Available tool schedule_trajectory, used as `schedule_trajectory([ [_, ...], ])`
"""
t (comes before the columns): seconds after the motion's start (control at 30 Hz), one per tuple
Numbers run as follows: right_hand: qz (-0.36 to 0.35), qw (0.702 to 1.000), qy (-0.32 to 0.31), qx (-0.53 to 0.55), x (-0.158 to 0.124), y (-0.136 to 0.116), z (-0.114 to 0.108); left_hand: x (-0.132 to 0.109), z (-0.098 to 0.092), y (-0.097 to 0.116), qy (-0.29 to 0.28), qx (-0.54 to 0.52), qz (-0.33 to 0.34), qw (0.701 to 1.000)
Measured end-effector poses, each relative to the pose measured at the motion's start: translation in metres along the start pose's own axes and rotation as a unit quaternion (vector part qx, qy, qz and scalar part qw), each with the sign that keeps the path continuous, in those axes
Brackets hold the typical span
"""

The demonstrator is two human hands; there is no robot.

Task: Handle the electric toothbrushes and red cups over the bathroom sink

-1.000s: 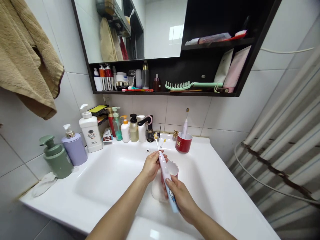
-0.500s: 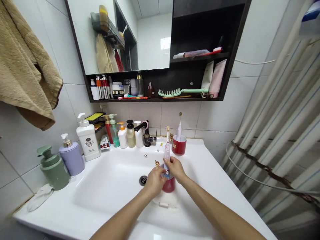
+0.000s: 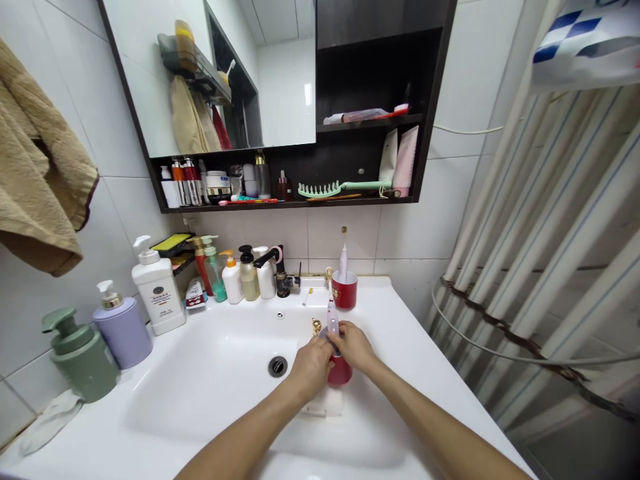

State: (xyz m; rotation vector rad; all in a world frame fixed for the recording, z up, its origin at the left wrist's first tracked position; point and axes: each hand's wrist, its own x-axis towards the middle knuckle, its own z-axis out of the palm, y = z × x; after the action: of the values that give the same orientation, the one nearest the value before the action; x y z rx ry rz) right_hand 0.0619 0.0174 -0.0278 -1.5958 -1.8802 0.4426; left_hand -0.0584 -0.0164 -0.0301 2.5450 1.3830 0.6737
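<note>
The smooth, slender pale-pink toothbrush (image 3: 333, 321) stood upright inside the glossy, rounded red cup (image 3: 340, 375). The right hand's (image 3: 356, 345) fingers pinched its handle; the left hand's (image 3: 310, 367) curled around the cup. The toothbrush sat lower than before. The white basin (image 3: 220, 380) gleamed below the far tiled wall (image 3: 415, 233).

Fingers (image 3: 350, 329) hide the toothbrush's (image 3: 333, 321) base and part of the cup (image 3: 341, 372); left of them, the towel (image 3: 43, 160) is cropped.
</note>
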Motion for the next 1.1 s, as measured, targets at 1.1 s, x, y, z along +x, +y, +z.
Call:
schedule_trajectory([
  [1.1,0.177,0.977,0.020,-0.121,0.112,0.081,-0.123,0.164,0.011,-0.001,0.163,0.020,-0.113,0.980],
])
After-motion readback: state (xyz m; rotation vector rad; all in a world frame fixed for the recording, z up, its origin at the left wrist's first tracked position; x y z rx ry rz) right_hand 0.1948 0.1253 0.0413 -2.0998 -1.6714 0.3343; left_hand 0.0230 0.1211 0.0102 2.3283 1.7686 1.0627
